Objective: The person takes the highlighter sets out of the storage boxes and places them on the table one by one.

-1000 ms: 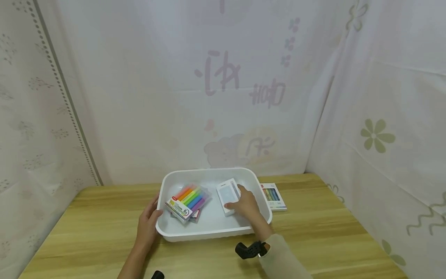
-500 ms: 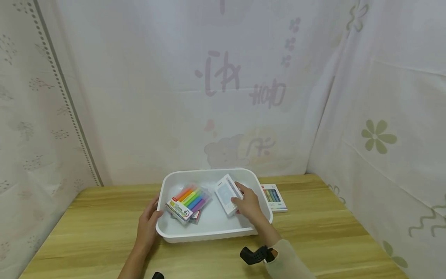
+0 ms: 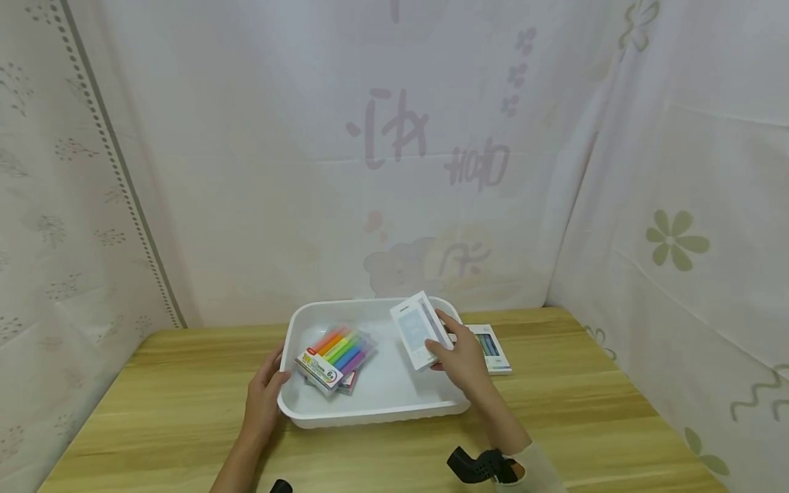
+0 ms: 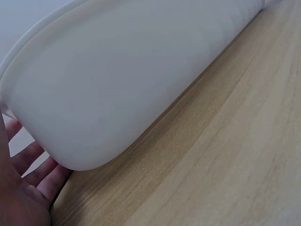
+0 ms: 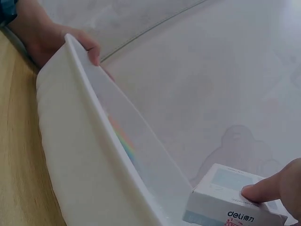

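Note:
My right hand (image 3: 464, 355) grips a small white deli box (image 3: 414, 332) with a pale blue panel, tilted and raised over the right side of a white plastic bin (image 3: 376, 415). In the right wrist view, the thumb presses on the face of this box (image 5: 228, 188). My left hand (image 3: 262, 397) holds the bin's left end, thumb over the rim and fingers along the outer wall. Inside the bin at left lies a clear pack of rainbow-coloured highlighters (image 3: 335, 357), overlapping another pack (image 3: 348, 383) that is mostly hidden beneath it.
A white box with a window showing coloured sticks (image 3: 493, 349) lies on the wooden table (image 3: 585, 411), right of the bin and partly behind my right hand. Patterned white curtains (image 3: 296, 171) surround the table at the back and sides.
My right hand has lifted the white box off the bin floor and moved it up and to the right, tilting it. My left hand has stayed on the bin's end.

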Motion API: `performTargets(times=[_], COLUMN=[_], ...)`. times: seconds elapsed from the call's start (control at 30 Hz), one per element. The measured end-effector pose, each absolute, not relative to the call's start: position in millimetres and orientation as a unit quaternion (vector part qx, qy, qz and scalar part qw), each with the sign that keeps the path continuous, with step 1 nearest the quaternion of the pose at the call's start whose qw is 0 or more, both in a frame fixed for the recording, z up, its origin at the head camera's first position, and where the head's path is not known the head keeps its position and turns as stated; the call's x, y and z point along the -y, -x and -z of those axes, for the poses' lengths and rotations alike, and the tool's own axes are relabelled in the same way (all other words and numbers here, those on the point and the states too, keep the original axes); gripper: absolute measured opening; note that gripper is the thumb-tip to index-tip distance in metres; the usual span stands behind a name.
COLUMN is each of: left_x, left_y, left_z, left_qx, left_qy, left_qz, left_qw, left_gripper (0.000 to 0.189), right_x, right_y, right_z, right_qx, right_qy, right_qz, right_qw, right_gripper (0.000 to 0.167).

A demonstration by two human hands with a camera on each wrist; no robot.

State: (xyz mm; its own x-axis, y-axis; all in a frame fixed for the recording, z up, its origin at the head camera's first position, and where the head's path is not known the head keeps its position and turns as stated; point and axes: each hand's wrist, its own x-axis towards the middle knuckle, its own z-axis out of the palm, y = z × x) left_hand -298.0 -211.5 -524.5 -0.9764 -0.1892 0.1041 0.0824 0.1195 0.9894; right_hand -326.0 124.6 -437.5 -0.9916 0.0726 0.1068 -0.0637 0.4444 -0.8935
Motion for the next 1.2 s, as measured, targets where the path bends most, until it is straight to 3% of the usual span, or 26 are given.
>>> performTargets(times=[0.3,1.2], left_x=[212.4,212.2], left_y=[299.4,296.8], left_z=[523.7,523.7], left_qx=[0.742,0.742], left_qy=[-0.037,-0.039], left_qz=[0.662,0.663], left_qw=[0.1,0.091], left_gripper=[0.056,0.056], right_x=[-161.0,-220.0], right_y=[309.1,307.8], right_z=[433.0,419.0], right_qx=[0.814,0.782], right_qy=[-0.001,0.061], right_qz=[-0.577,-0.614], right_qw=[0.071,0.089], right_gripper=[0.066,0.071])
